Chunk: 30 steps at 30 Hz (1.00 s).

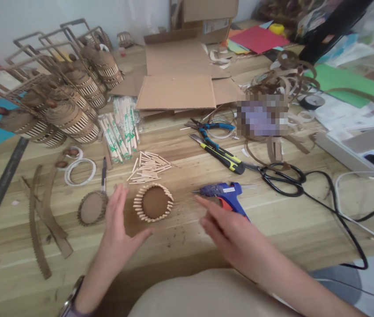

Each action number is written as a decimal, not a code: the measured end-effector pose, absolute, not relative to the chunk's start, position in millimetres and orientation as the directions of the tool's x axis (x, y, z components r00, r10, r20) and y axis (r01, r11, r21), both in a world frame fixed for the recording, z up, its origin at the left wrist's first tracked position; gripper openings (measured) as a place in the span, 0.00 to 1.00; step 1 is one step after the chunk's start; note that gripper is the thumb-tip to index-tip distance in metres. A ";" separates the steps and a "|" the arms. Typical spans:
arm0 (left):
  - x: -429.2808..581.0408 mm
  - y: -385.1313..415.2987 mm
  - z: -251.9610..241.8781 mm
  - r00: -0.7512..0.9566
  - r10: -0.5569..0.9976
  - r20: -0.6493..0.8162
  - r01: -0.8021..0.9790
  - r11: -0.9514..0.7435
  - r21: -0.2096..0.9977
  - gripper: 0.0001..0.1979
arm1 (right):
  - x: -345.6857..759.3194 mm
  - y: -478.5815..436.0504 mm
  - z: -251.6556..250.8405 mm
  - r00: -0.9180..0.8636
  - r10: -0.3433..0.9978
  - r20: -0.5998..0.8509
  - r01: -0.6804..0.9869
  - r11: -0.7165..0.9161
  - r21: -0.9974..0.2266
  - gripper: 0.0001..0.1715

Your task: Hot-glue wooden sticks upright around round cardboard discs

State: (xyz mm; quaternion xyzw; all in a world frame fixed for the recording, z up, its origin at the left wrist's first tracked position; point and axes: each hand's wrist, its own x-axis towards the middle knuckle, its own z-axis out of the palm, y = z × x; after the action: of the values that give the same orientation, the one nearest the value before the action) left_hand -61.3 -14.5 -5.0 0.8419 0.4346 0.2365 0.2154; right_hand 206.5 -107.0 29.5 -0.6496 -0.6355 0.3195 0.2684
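A small round basket (154, 203), a cardboard disc ringed with short upright wooden sticks, is sitting on the wooden surface (180, 251) between the two hands. The left hand (118, 229) is hovering just left of the basket with its palm turned toward it. Its fingers (116, 200) are spread and released, gripping nothing. The thumb is pointing at the basket's near edge, apparently without touching it. The right hand (228, 235) is hovering to the right of the basket and a little nearer the person, also released and empty. Its fingers (206, 207) are stretching toward the gap between the basket and a blue glue gun (224, 193). The gun is resting just right of the basket, with its nozzle aiming at it.

The basket is looking light and rather fragile. The sticks are probably glued only at their feet, so squeezing the ring could break them loose. Cupping it low around the base, or lifting from under the disc, seems the safer hold.

Just behind the basket a loose heap of cut sticks (149, 167) is lying. To the basket's left, beyond the left hand, a plain cardboard disc (91, 208) is resting. Farther behind and to the right of the basket, a utility knife (221, 156) and scissors (282, 178) are lying.
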 end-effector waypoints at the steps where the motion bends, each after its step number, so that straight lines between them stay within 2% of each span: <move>1: -58.1 -15.8 -8.7 0.473 0.849 0.235 0.618 -0.510 0.599 0.51 | 195.6 -100.6 24.7 -0.066 0.993 -0.098 0.618 -0.036 -0.785 0.27; 5: -46.7 -17.7 -17.5 0.451 0.868 0.206 0.604 -0.467 0.646 0.54 | 168.8 -82.6 8.9 -0.114 0.980 -0.163 0.501 -0.085 -0.861 0.30; 9: -43.5 -17.9 -23.1 0.437 0.868 0.235 0.611 -0.478 0.631 0.51 | 162.1 -79.1 6.4 -0.127 0.975 -0.185 0.411 -0.117 -0.904 0.31; 12: -43.6 -17.5 -26.2 0.423 0.871 0.252 0.615 -0.480 0.626 0.47 | 160.8 -79.9 7.7 -0.124 0.968 -0.217 0.386 -0.154 -0.910 0.31; 21: -43.7 -16.7 -28.4 0.400 0.898 0.184 0.629 -0.415 0.658 0.45 | 159.4 -79.9 7.0 -0.174 0.947 -0.270 0.304 -0.209 -0.929 0.34; 30: -45.3 -16.2 -35.1 0.397 0.884 0.246 0.637 -0.459 0.619 0.47 | 160.0 -78.6 5.7 -0.210 0.904 -0.372 0.237 -0.322 -0.916 0.35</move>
State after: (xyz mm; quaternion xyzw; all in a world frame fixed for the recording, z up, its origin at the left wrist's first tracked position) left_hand -45.3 -16.2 -35.1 0.8064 0.4717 0.2812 0.2196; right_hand 160.0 -78.6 5.7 -0.5610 -0.5087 0.5885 0.2832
